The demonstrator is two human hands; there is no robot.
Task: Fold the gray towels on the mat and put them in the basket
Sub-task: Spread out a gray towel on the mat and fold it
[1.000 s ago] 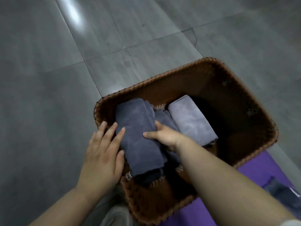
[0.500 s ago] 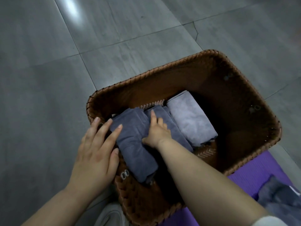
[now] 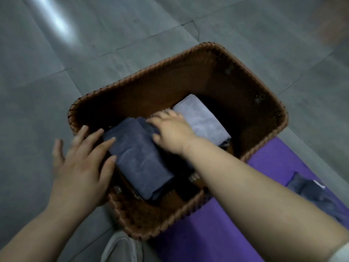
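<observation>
Tucking the dark towel point(image 3: 139, 159) into the basket point(image 3: 170, 86), I have my left hand point(image 3: 81, 167) spread, fingertips touching its 9 o'clock edge. My right hand point(image 3: 170, 133), nearer, seems pressed flat on its 1 o'clock end, though the view is blurred. The towel's length runs 11 to 5.

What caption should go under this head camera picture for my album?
Left hand and right hand touch a dark gray towel near a lighter towel in the woven basket.
</observation>
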